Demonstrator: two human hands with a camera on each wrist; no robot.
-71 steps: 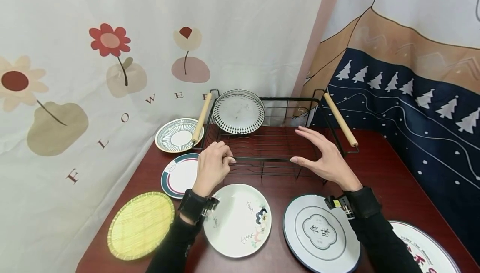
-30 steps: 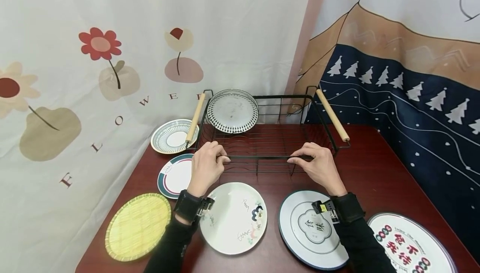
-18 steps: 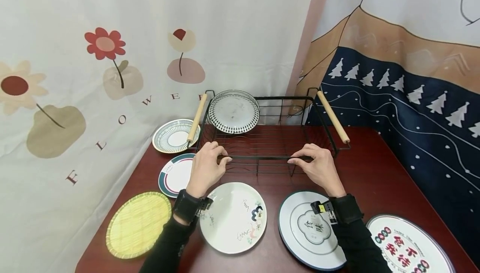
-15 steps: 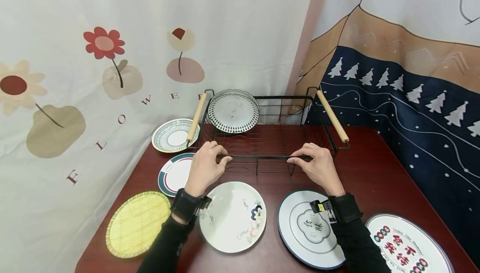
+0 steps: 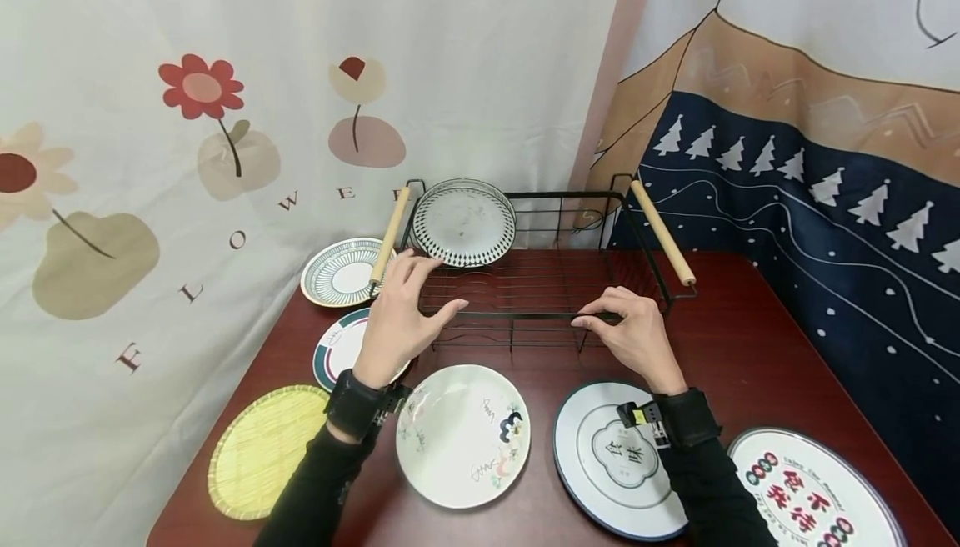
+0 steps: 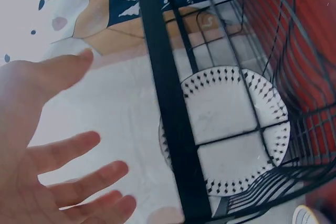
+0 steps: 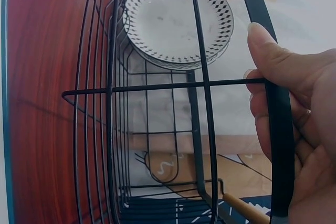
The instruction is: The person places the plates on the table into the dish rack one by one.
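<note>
A black wire dish rack point(image 5: 540, 284) with two wooden handles stands at the back of the red table point(image 5: 750, 347). One plate with a black diamond rim point(image 5: 464, 223) stands upright in its far left end, seen too in the left wrist view point(image 6: 226, 129) and the right wrist view point(image 7: 176, 19). My right hand point(image 5: 628, 332) grips the rack's front rail point(image 7: 278, 129). My left hand point(image 5: 401, 313) hovers with spread fingers point(image 6: 68, 156) just off the rail's left end, holding nothing.
Flat on the table lie a striped plate point(image 5: 341, 272), a teal-rimmed plate point(image 5: 337, 347), a yellow woven mat point(image 5: 266, 451), a white flower plate point(image 5: 462, 435), a blue-rimmed plate point(image 5: 618, 459) and a plate with red characters point(image 5: 813, 493). Printed curtains hang close behind.
My left hand has let go of the rack's front rail and lifted, fingers spread. My right hand, which closed on the rail earlier, keeps its grip.
</note>
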